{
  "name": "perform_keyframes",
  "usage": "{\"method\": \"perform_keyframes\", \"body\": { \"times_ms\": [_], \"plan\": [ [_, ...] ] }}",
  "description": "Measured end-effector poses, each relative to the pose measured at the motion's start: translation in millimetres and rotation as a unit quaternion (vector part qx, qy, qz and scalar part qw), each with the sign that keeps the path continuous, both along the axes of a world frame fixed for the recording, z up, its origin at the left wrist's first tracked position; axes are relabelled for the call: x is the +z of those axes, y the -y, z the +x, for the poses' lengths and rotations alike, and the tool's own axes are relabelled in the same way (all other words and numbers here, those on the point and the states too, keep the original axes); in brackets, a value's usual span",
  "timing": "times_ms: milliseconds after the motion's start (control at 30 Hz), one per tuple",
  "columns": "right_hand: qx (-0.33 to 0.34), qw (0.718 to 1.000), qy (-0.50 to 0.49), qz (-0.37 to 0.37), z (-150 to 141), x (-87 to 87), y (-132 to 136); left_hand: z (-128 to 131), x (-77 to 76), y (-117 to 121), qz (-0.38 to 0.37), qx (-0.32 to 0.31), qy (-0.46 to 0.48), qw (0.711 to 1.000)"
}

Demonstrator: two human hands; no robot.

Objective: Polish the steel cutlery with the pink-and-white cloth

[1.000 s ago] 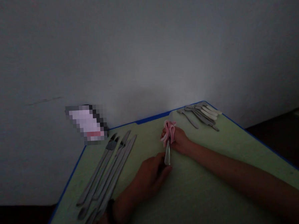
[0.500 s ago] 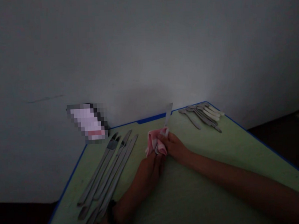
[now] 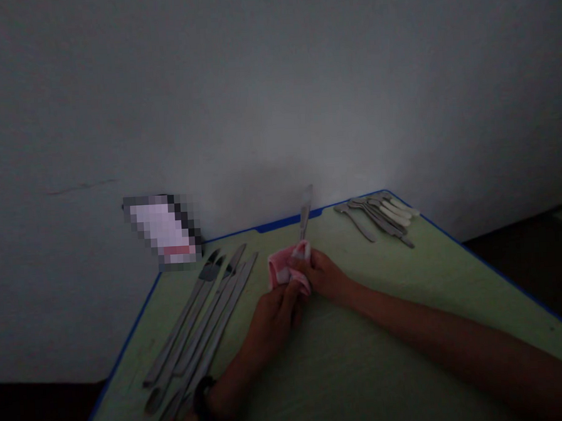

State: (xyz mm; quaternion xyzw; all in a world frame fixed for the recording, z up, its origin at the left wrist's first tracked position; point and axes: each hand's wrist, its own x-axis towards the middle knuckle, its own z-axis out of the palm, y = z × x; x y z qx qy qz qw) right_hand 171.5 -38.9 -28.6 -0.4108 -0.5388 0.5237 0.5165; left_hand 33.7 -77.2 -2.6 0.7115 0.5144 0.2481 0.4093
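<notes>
A table knife (image 3: 306, 212) points up and away from me, its blade bare above a folded pink and white cloth (image 3: 280, 264). My right hand (image 3: 329, 276) is closed on the cloth, its thumb pressing it around the knife. Just below, my left hand (image 3: 273, 314) is closed at the knife's lower end and touches the cloth's bottom edge. Cloth and fingers hide the knife's handle. Several long table knives (image 3: 220, 308) lie side by side to the left of my hands, with the nearest ends partly behind my left wrist.
A pile of spoons and other cutlery (image 3: 380, 215), some with white handles, lies at the back right of the green table (image 3: 365, 369). A phone-like object, blurred out (image 3: 162, 229), leans on the wall (image 3: 275, 98) at the back left. The table's blue edge meets the wall.
The knife and cloth have shifted slightly left, and the blade has turned, its tip higher and further left. My left hand has moved a little left with its fingers higher on the cloth.
</notes>
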Motion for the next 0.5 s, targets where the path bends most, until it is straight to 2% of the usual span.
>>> {"method": "perform_keyframes", "body": {
  "times_ms": [300, 400, 500],
  "plan": [
    [0.009, 0.999, -0.044, -0.013, 0.6, -4.0, 1.7, -0.5, 2.3, -0.8, 0.013, -0.012, -0.024, 1.0],
    [-0.008, 0.992, -0.112, -0.061, 1.2, -4.6, -3.9, -1.0, 3.5, 1.2, 0.035, -0.031, -0.041, 0.998],
    [-0.044, 0.968, -0.217, -0.119, 6.6, -1.3, -14.2, -0.5, 2.6, 6.5, 0.036, -0.073, -0.053, 0.995]
  ]
}}
